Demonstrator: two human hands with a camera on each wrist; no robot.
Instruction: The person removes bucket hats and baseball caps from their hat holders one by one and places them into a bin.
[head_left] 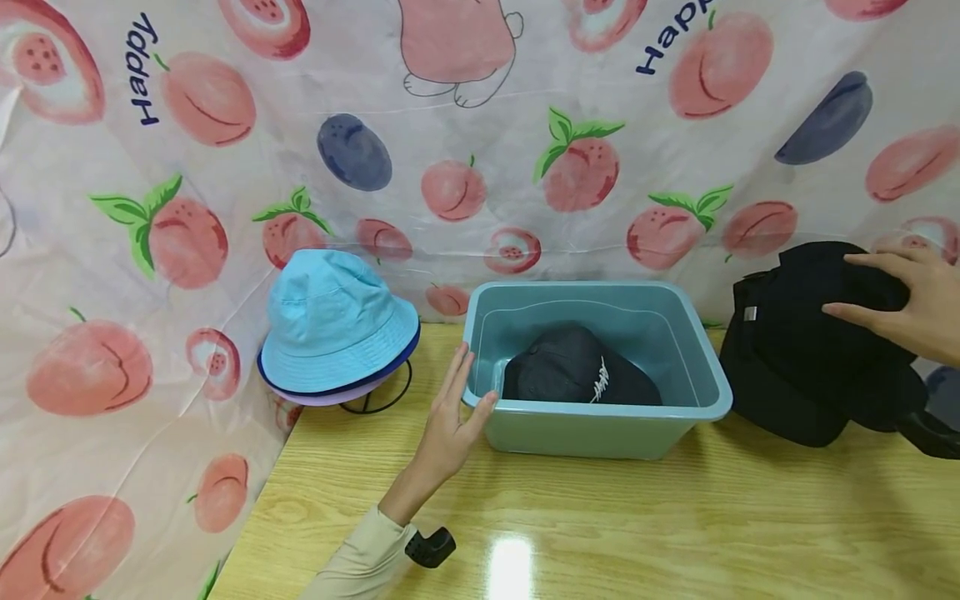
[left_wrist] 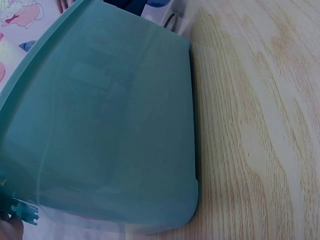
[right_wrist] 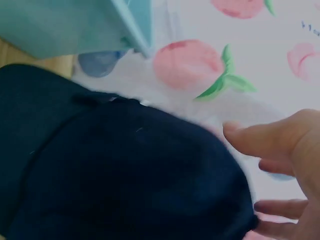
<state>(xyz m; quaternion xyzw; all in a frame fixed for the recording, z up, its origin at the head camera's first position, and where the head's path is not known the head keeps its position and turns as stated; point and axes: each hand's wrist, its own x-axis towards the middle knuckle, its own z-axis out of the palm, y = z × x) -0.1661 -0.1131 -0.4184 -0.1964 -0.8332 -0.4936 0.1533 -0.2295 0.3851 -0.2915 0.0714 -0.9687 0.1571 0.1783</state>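
A black baseball cap [head_left: 558, 367] with white lettering lies inside a blue-green plastic bin [head_left: 585, 435]. My left hand [head_left: 446, 429] is at the bin's left front corner, fingers straight and right at the rim. To the right of the bin sits a pile of black caps [head_left: 810, 333], brims toward the front. Over the pile's right side is my right hand [head_left: 926, 304], thumb and fingers spread apart. In the right wrist view its fingertips are close to the edge of a black crown [right_wrist: 140, 170]. The bin's wall [left_wrist: 110, 125] fills most of the left wrist view.
A stack of bucket hats [head_left: 337, 325], light blue on top with darker blue and lilac brims below, stands left of the bin. A thin black loop [head_left: 386, 404] lies beside it. The wooden table [head_left: 637, 525] backs onto a peach-print cloth [head_left: 465, 108].
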